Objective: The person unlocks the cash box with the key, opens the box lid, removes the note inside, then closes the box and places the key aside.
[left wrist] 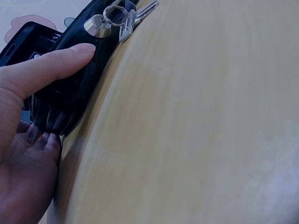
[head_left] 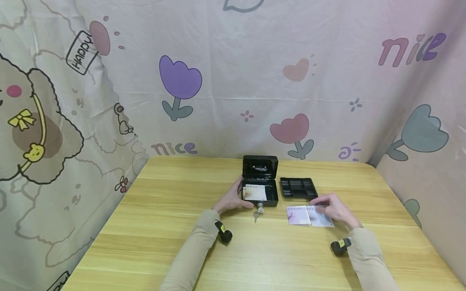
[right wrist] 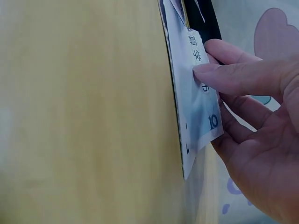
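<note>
An open black cash box (head_left: 274,201) stands near the back of the table, its lid (head_left: 260,165) upright. Inside it lies a pale paper note (head_left: 254,193). My left hand (head_left: 232,199) grips the box's left front corner, the thumb along the front and the fingers at the side. Keys (left wrist: 127,24) hang on a ring from the lock (left wrist: 97,26) in the front wall. To the right, my right hand (head_left: 334,208) pinches a bluish play banknote (right wrist: 198,102), printed with 10, between thumb and fingers. A pinkish banknote (head_left: 297,215) lies beside it on the left.
A black compartment tray (head_left: 299,188) sits right of the cash box, just behind the banknotes. The wooden table (head_left: 145,226) reaches back to a patterned curtain (head_left: 225,81). Each wrist carries a small black camera (head_left: 225,236).
</note>
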### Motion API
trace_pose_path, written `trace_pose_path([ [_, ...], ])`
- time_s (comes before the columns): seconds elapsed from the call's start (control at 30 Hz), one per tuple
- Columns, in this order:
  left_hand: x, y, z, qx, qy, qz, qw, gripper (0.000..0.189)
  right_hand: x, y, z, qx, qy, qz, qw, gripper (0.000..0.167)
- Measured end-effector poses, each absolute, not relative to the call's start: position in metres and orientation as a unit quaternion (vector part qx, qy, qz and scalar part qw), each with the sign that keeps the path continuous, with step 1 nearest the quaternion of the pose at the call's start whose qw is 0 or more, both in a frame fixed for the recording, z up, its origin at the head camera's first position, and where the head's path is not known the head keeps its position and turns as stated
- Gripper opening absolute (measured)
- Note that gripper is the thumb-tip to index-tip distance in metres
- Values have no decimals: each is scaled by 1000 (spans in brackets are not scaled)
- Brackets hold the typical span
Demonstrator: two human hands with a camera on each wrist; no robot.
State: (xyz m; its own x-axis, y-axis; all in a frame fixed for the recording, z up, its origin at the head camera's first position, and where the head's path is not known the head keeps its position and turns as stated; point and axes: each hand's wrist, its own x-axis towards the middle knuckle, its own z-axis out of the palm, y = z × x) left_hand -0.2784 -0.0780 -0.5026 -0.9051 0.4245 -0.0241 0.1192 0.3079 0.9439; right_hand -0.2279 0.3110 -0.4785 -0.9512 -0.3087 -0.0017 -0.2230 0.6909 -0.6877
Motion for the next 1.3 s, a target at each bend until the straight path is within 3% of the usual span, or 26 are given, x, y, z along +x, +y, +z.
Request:
trace_pose_path([
  [1.3,-279,-78,-502,170,800,560,134,130,-229,312,-482,-110,918,-380,32,25],
])
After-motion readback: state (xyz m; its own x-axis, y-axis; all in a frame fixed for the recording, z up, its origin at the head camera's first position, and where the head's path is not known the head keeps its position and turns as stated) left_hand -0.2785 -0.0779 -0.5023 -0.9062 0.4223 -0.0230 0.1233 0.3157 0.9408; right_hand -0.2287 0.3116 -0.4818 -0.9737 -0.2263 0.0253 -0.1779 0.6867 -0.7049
